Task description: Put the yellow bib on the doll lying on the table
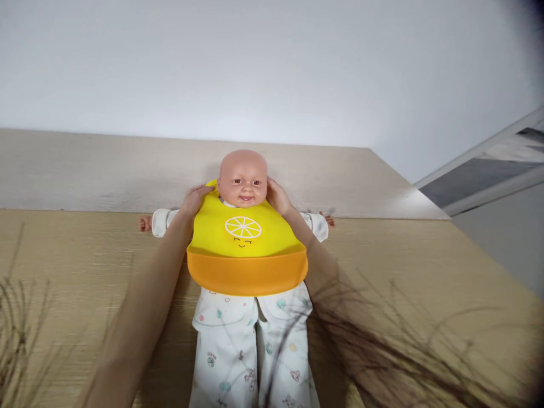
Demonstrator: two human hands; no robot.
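Note:
A bald baby doll [243,170] lies on its back with its arms stretched out to both sides. Over its chest is a yellow bib [212,229] with a citrus-slice print and a smiling face. The bib's orange catch pocket [247,273] stands out over the belly. My left hand [198,198] is closed on the bib's neck strap, left of the doll's neck. On the other side, my right hand [278,195] is closed at the bib's neck edge, its fingertips hidden behind the doll's head and neck.
The doll lies on a light wooden table [97,260], with a paler board strip [85,170] behind it. A white wall [212,68] rises at the back. Loose dark hair strands [382,340] hang across the lower right and lower left of the view.

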